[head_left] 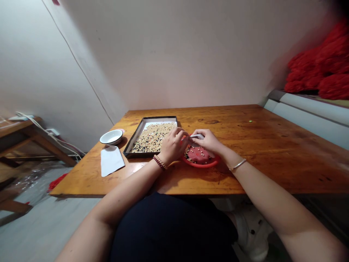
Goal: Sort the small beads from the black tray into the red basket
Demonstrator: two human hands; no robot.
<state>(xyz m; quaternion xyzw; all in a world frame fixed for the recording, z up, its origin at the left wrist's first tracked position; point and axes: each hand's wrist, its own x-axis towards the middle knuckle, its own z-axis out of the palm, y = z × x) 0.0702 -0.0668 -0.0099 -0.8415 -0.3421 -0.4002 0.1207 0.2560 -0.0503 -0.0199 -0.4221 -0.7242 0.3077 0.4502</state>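
A round red plastic basket (200, 164) sits near the front of the table, with scattered pale and dark beans on its bottom. My left hand (174, 146) is over its left rim, fingers bent and closed together; whatever lies between them is hidden. Above the right side of the basket, my right hand (208, 141) grips a small white flat piece (197, 137), possibly paper. The fingertips of both hands are close to each other. Left of them, a shallow dark-edged tray (148, 155) holds a layer of mixed beans, mostly pale with black ones.
A white enamel bowl (111, 137) with a dark rim stands on the left of the wooden table (272, 156). In front of it lies a white sheet (111, 162). A small green bit (250, 121) rests at the back right. Red bundles (321, 65) are piled beyond the right edge.
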